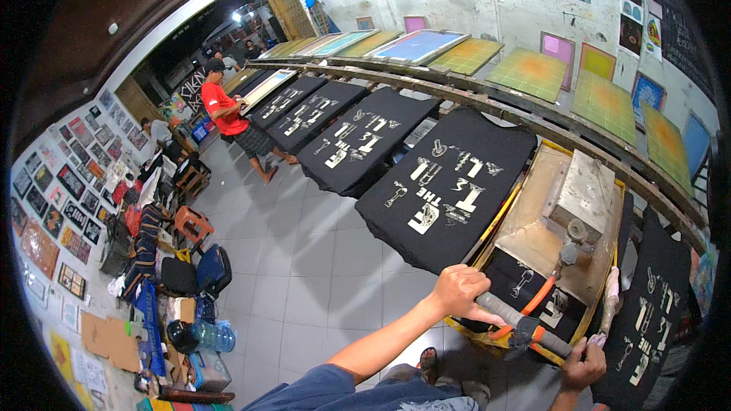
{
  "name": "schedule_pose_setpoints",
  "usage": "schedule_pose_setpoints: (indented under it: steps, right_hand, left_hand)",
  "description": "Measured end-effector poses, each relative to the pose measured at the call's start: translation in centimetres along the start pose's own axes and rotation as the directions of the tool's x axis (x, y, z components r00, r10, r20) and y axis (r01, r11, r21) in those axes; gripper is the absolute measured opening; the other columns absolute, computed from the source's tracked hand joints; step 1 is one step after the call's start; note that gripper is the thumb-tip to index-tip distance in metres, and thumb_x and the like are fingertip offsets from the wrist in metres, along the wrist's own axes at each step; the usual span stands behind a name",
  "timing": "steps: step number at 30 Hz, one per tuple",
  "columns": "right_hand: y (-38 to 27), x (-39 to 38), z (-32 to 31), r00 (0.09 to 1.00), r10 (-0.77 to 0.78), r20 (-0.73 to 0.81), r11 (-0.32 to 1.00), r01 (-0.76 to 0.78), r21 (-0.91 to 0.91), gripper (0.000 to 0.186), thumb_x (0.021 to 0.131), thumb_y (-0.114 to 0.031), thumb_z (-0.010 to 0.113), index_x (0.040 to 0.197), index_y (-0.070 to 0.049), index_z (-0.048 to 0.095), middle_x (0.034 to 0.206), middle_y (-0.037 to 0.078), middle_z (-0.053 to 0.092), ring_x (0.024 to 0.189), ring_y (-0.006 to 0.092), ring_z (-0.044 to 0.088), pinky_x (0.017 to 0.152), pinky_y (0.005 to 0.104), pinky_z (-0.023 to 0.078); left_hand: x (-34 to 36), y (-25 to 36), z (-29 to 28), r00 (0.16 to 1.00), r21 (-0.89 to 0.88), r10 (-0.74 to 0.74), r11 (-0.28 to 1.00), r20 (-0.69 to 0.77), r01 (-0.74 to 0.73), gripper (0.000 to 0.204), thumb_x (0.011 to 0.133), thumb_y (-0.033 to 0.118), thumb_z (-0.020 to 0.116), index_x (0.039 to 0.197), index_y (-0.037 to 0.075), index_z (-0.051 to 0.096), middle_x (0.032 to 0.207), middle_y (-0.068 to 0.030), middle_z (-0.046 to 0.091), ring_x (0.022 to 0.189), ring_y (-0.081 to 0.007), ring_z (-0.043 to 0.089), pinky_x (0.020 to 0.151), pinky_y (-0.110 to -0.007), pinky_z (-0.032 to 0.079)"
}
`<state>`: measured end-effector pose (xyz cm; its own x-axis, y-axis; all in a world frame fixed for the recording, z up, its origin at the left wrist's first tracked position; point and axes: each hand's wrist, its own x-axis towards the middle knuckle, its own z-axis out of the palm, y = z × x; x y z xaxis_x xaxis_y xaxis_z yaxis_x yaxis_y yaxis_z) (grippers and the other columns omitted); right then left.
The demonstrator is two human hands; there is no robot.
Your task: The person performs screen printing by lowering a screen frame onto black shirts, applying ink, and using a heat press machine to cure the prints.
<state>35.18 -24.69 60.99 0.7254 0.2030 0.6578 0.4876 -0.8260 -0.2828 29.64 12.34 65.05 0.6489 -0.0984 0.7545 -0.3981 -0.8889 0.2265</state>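
My left hand (pixel 461 293) is closed round the upper left end of a grey tape-wrapped handle bar (pixel 499 310). My right hand (pixel 585 365) is closed at the bar's lower right end, beside a yellow frame (pixel 590 312). An orange hose (pixel 539 294) runs from near the bar to a fitting on a metal heater box (pixel 585 190). Below the box, a broad metal plate (pixel 529 217) covers part of a black printed T-shirt (pixel 506 270). To its left, another black shirt (pixel 449 183) with a cream print lies flat on a board.
More black printed shirts (pixel 358 137) lie along the row, and one (pixel 647 312) is at the right. Screen frames (pixel 525 72) line the rail behind. A person in a red shirt (pixel 221 106) stands far left. An orange stool (pixel 193 222) and water bottle (pixel 213 336) are leftward.
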Motion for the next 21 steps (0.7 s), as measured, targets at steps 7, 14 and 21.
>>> schedule_pose_setpoints:
  steps: [7,14,21]
  right_hand:
    - [-1.4,1.0,-1.0,0.996,0.015,0.093,0.998,-0.02,0.053,0.037,0.09,-0.018,0.068,0.063,-0.005,0.047,0.061,0.018,0.049,0.059,0.0423,0.053,0.057,0.0528,0.039]
    - [-2.2,3.0,-4.0,0.91,0.08,0.406,0.971,-0.164,0.176,0.035,0.09,-0.022,0.073,0.066,-0.004,0.057,0.065,0.019,0.061,0.064,0.0429,0.063,0.064,0.0515,0.049]
    - [-2.1,6.5,-4.8,0.673,-0.235,0.702,0.962,0.059,0.266,0.045,0.096,-0.052,0.07,0.087,-0.008,0.075,0.067,0.016,0.069,0.061,0.0385,0.068,0.056,0.0473,0.052]
  left_hand:
    - [-0.7,0.0,0.8,0.996,0.033,-0.087,0.996,-0.035,0.088,0.047,0.07,0.049,0.087,0.062,0.013,0.058,0.058,-0.0026,0.053,0.052,-0.022,0.057,0.049,-0.036,0.043]
    - [-0.6,1.0,0.9,0.989,0.114,-0.142,0.983,-0.028,0.144,0.031,0.073,0.03,0.077,0.058,0.014,0.055,0.056,-0.0037,0.05,0.051,-0.0231,0.054,0.05,-0.036,0.041]
    - [-1.2,0.2,1.4,0.984,0.155,-0.143,0.975,-0.102,0.158,0.028,0.07,0.024,0.064,0.059,0.009,0.044,0.058,-0.0091,0.038,0.05,-0.0285,0.039,0.051,-0.041,0.031]
